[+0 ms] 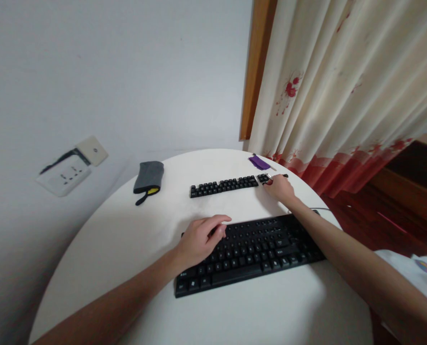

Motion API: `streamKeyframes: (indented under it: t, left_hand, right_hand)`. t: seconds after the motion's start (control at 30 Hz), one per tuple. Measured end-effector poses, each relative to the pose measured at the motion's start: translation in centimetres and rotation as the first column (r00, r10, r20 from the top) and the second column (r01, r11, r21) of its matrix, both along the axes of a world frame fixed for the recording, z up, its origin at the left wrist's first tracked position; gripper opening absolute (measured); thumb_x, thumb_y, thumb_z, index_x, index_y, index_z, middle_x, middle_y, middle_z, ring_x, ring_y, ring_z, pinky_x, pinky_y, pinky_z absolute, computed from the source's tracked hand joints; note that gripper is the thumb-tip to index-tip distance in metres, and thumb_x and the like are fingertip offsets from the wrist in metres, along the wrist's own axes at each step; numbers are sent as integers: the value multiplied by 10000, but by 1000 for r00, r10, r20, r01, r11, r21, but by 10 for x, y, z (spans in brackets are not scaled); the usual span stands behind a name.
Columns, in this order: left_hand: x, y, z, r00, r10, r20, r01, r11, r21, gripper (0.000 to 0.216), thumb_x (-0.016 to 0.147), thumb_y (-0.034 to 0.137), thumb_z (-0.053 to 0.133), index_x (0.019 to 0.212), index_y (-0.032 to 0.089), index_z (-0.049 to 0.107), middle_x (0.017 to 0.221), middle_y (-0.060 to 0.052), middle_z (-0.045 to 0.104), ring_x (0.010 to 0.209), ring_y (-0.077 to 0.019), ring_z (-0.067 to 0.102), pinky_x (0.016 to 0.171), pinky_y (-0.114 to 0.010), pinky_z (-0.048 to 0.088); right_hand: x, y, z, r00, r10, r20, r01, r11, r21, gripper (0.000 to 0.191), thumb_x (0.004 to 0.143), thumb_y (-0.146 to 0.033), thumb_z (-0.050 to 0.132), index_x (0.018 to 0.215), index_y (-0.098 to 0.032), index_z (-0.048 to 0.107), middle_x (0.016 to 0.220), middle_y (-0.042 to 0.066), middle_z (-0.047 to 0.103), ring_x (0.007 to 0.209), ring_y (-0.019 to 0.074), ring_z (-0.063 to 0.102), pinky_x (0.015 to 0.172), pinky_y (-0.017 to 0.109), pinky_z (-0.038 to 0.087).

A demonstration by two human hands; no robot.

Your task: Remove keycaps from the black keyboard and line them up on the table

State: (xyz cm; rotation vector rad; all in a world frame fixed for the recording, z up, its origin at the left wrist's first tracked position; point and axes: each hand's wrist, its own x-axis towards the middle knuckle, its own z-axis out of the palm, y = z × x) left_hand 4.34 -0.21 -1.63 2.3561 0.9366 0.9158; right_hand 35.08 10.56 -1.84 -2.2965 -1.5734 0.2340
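Note:
A black keyboard [256, 249] lies on a round white table [127, 249] in front of me. My left hand [201, 239] rests on the keyboard's left end, fingers curled loosely over the keys, holding nothing. Farther back, a row of loose black keycaps [224, 186] is laid out on the table. My right hand [280, 188] reaches to the right end of that row, its fingers pinched around a thin dark tool [276, 177] by the last keycaps.
A grey pouch with a yellow patch [148, 178] lies at the back left of the table. A purple item [259, 162] sits at the far edge. A wall socket [67, 173] is on the left; a flowered curtain [342, 91] hangs to the right.

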Motion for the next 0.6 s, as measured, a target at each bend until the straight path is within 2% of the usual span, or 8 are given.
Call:
streamKeyframes:
  t: [0.23, 0.6]
  left_hand:
    - [0, 1, 0, 1000, -28, -5, 28, 999, 34, 233, 996, 210, 435, 1031, 192, 665, 736, 25, 708, 687, -115, 672, 698, -238, 506]
    - [-2, 2, -4, 999, -46, 9, 46, 999, 6, 240, 1006, 221, 425, 1061, 196, 657, 744, 25, 698, 681, -107, 660, 696, -235, 503]
  right_hand:
    - [2, 7, -4, 1000, 7, 2, -7, 1000, -11, 208, 786, -328, 666, 908, -184, 753, 964, 148, 750, 926, 295, 706, 749, 321, 504]
    - [-2, 6, -3, 1000, 14, 5, -14, 1000, -4, 237, 810, -341, 683, 938, -152, 746, 988, 160, 749, 958, 259, 700, 769, 274, 495]
